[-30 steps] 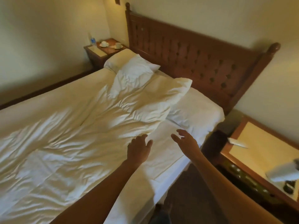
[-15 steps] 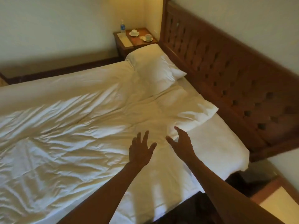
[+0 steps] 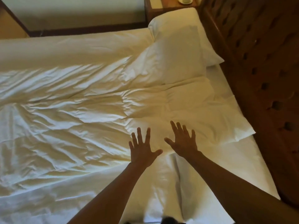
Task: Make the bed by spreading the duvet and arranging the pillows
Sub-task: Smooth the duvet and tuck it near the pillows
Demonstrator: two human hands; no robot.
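A wrinkled white duvet [image 3: 68, 113] covers most of the bed, its near top corner lying askew toward the headboard. A white pillow [image 3: 179, 46] lies at the far end of the head of the bed, partly on top of the duvet. My left hand [image 3: 142, 149] and my right hand [image 3: 182, 141] reach out side by side with fingers spread and straight, over the duvet's near edge. Neither hand holds anything. Whether the palms touch the fabric cannot be told. The bare white sheet [image 3: 234, 167] shows to the right of my right arm.
A dark wooden headboard [image 3: 265, 78] runs along the right side. A wooden bedside table [image 3: 161, 7] with a cup stands beyond the pillow at the top. A pale wall with a dark skirting board [image 3: 80, 29] lies past the far side of the bed.
My view has swung closer and more steeply down over the bed. Both hands have moved forward over the duvet's edge, and their fingers have spread wider and flatter.
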